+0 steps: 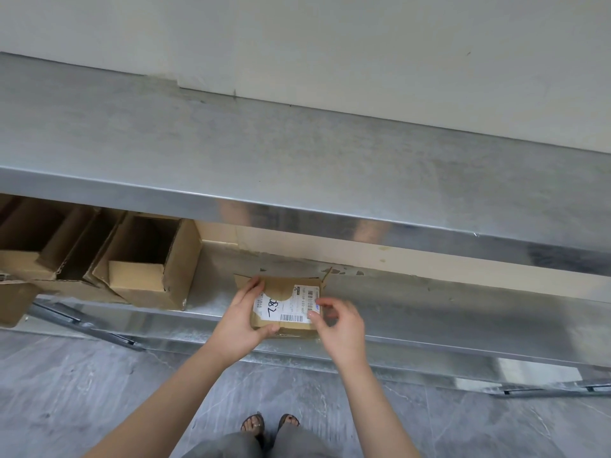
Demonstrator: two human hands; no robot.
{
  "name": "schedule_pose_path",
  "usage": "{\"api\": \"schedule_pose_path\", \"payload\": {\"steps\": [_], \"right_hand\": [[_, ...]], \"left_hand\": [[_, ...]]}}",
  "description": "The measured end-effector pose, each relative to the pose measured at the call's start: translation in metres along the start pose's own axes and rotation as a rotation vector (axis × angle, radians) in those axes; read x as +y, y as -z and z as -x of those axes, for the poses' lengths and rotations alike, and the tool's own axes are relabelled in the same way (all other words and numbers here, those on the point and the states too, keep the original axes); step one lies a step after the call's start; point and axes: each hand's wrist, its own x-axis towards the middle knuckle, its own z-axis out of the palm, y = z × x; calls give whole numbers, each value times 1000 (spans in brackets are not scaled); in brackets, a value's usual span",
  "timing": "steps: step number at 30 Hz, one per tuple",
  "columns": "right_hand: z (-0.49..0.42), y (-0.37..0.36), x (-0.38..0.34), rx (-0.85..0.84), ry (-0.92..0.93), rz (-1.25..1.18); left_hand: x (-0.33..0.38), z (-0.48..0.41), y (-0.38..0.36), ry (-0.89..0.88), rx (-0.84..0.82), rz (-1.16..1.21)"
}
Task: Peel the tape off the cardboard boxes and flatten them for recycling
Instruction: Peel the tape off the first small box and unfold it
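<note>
- Small cardboard box (pixel 284 285) at lower centre of the frame, white label (pixel 291 305) facing up, at the front edge of the lower shelf (pixel 429 309) beneath the steel table (pixel 297 153); resting or lifted, cannot tell.
- Left hand (pixel 243 320) with grip clamped on the box's left side, fingers over the top, thumb on the near face.
- Right hand (pixel 340 328) at the box's right edge, thumb and forefinger curled close by the label's corner; anything pinched between them, cannot tell.
- Open cardboard boxes (pixel 145 259) at middle left on the same shelf, well apart from both hands.
- Sandalled feet (pixel 269 423) on grey floor (pixel 99 391) at bottom centre.
</note>
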Motion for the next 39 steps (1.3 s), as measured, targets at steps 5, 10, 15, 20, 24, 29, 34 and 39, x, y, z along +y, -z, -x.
{"api": "schedule_pose_path", "payload": {"steps": [5, 10, 15, 20, 24, 29, 34, 39], "right_hand": [[0, -6, 0, 87, -89, -53], [4, -9, -2, 40, -69, -12], [10, -6, -2, -33, -1, 1], [19, 2, 5, -82, 6, -47], [19, 11, 12, -119, -35, -115], [11, 15, 13, -236, -99, -176], [10, 8, 14, -162, -184, -278], [18, 11, 19, -31, -244, -423]], "left_hand": [[-1, 0, 0, 7, -2, 17], [-4, -2, 0, 18, 2, 31], [-5, -5, 1, 21, 2, 41], [-6, -9, 2, 42, 11, 59], [-8, -10, 3, 38, -16, 57], [-9, -10, 6, 33, -29, 76], [-6, -11, 8, 37, -41, 75], [-3, -16, 11, 55, -52, 93]]}}
